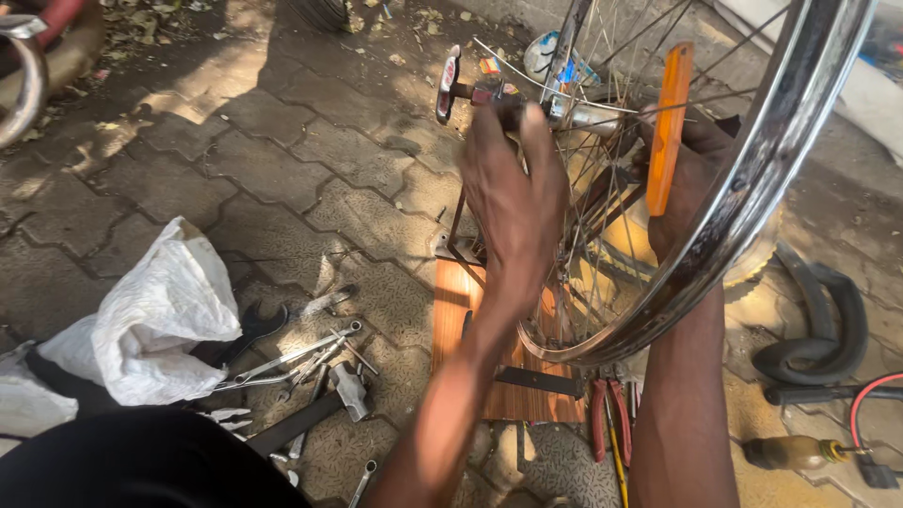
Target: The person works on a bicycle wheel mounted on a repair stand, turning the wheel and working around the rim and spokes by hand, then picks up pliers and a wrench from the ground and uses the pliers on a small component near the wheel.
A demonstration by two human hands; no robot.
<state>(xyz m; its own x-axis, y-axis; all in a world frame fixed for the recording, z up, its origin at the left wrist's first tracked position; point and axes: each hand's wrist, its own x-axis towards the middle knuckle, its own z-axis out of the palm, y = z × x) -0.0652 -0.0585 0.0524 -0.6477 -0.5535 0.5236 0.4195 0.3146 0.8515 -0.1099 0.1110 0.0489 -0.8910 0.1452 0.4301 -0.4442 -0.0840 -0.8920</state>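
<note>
A chrome-rimmed, wire-spoked bicycle wheel (743, 202) was held upright on the right of the head view, its hub (583, 115) raised to the upper middle and its rim sweeping from the top right corner down to a low point above a striped wooden board (458, 310). The axle's long axis was seen to run roughly level, pointing left toward a short dark tool with a red-and-silver head (450, 85) that stuck out from the hub end. The left hand (513, 202) was raised against that end, its fingers curled closed about the dark shank by the hub; exactly what was gripped beneath the fingers could not be told. The right hand (691, 188) was passed behind the spokes, near an orange plastic reflector strip (668, 127) standing nearly upright among them; whether it was closed on anything could not be told, the spokes and reflector lying across it. On the grey interlocking paving (282, 160), to the left, a crumpled white sack (155, 320) was seen, with a scatter of steel spanners (292, 362) and a hammer (324, 404) just beside it. Red-handled pliers (607, 423) lay below the board, a black rubber inner tube (828, 329) was coiled at the right, and a brown-handled tool (790, 453) rested near the lower right edge.
</note>
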